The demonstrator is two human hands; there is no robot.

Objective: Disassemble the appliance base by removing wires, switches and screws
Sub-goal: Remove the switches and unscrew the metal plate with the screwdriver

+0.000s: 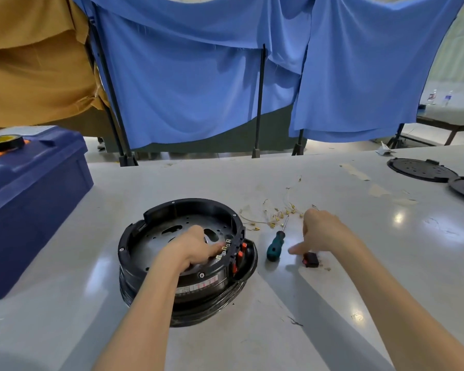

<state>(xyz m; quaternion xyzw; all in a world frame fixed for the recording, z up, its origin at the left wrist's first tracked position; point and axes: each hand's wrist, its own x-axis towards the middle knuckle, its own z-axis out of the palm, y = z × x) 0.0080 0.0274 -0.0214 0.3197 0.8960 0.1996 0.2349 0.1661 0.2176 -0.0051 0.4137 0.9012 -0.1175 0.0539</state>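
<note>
The round black plastic appliance base sits mid-way across the grey table, your left hand inside it with fingers bent onto the red rocker switches; can't tell if you're pinching or pushing. Your right hand hangs loose-fingered over a pulled black switch by the green-handled screwdriver. Looks like you're mid-switches, so next is probably pushing another one out through the wall.

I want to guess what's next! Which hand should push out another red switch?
Probably the left hand: its fingers are at the red switches, inside the appliance base. The right hand is out over the table, above a loose switch.
</note>
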